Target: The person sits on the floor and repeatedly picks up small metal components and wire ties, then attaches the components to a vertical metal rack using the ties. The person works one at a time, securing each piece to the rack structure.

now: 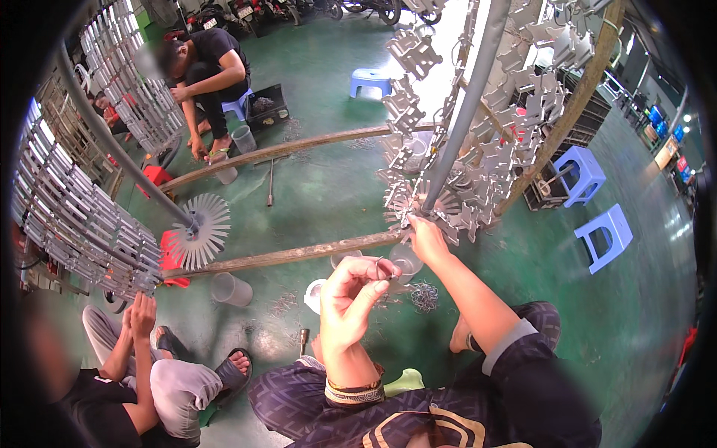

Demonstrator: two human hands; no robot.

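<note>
A small bent wire hook (386,269), thin and silvery, sits below the grey metal brackets (478,179) clustered around the slanted pole (464,112).

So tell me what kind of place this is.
Likely a small factory or workshop floor. Racks hung with grey metal brackets stand over a green painted floor, people sit low loading them, and the left hand pinches a small wire hook while the right hand reaches the rack.

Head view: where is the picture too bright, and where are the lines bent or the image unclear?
Head view: daylight burns out the top centre behind the rack of metal brackets; the wooden poles curve from fisheye distortion; the rim is black; the green floor shows soft glare; the left hand stays fairly sharp.
</note>
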